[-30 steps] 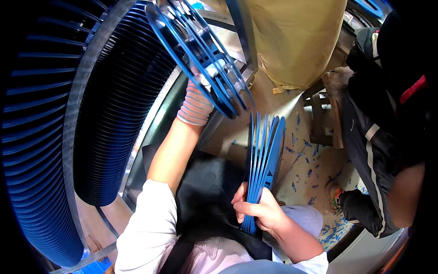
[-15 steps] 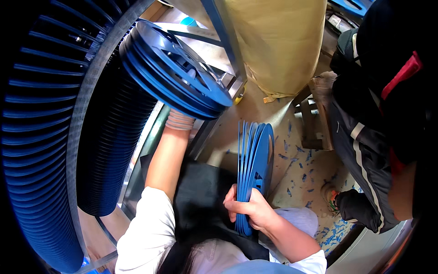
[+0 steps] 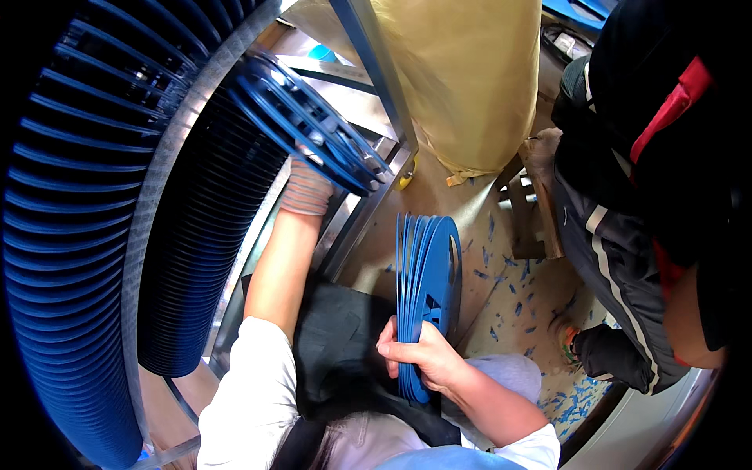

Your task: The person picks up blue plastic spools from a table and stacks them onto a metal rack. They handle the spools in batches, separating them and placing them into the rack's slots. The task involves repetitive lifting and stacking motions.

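My right hand [image 3: 427, 356], bare, grips the lower part of a fanned bundle of thin blue plastic reel discs [image 3: 440, 270]. The bundle stands nearly upright in front of my lap, its edges slightly spread at the top. Up and to the left, my left hand [image 3: 305, 185] wears a striped glove and is closed at the lower edge of a tilted blue reel-disc stack [image 3: 333, 145]. Its fingers are mostly hidden behind the discs, which are blurred by motion. That stack sits at the near end of a long row of dark blue discs [image 3: 207, 258].
A metal frame bar [image 3: 145, 227] curves past another long row of blue discs [image 3: 66, 313] at left. A large yellowish wrapped bundle [image 3: 462, 78] stands ahead. Blue scraps [image 3: 576, 403] litter the floor. At right, a person in dark clothes [image 3: 619, 274] is near a wooden stool [image 3: 533, 211].
The discs at my left hand have turned to show more of their edges, and more of the glove shows. My right hand still holds its bundle, nearly in place.
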### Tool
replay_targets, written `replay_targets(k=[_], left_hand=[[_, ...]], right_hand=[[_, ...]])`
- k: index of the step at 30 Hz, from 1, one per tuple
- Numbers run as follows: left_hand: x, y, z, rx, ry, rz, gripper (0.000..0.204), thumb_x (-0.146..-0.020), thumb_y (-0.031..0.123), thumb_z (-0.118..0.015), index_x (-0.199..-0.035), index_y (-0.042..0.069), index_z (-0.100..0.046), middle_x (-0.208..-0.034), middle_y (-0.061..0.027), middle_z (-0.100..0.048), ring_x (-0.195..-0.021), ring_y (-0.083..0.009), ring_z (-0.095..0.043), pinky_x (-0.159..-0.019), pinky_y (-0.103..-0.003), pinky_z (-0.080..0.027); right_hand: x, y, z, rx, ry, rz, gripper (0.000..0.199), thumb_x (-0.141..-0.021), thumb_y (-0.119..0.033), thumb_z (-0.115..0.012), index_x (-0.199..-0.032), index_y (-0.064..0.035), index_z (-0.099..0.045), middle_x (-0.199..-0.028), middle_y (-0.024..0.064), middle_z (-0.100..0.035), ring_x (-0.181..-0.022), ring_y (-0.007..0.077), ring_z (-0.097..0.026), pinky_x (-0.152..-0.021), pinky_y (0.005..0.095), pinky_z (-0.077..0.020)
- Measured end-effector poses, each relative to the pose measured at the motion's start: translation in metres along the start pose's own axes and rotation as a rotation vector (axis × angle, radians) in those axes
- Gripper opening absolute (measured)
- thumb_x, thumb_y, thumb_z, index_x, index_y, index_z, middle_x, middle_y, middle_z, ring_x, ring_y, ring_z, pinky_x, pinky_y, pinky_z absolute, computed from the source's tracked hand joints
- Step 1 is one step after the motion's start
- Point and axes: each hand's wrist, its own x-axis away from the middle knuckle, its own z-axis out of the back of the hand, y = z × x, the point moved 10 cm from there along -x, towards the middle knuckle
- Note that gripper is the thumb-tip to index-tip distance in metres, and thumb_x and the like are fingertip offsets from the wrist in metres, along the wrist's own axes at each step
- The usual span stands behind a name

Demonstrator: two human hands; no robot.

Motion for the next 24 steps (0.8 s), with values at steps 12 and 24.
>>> replay_targets(k=[12,24], left_hand=[[-0.006,-0.01,-0.06,0.485,0.563,0.514,0.049,-0.091,0.043,-0.051,-0.135,0.027,-0.037,-0.114,-0.0103,-0.058,-0.098,-0.0277,-0.059,-0.075,-0.06,-0.049],[-0.011,-0.033,-0.055,0.436,0.553,0.58,0.098,-0.075,0.018,-0.073,-0.146,0.036,-0.009,-0.134,-0.0132,-0.035,-0.116,-0.0303,-0.045,-0.083,-0.054,-0.049]], right_hand=[[-0.004,0.002,0.002,0.0,0.01,0.014,0.017,-0.08,-0.013,-0.071,-0.085,-0.0033,-0.058,-0.068,0.0041,-0.056,-0.059,0.0132,-0.056,-0.056,0.027,-0.049],[-0.006,0.006,0.001,0.009,0.026,0.022,0.018,-0.08,-0.013,-0.07,-0.085,-0.0025,-0.057,-0.063,0.006,-0.056,-0.055,0.0155,-0.056,-0.054,0.0273,-0.0465]])
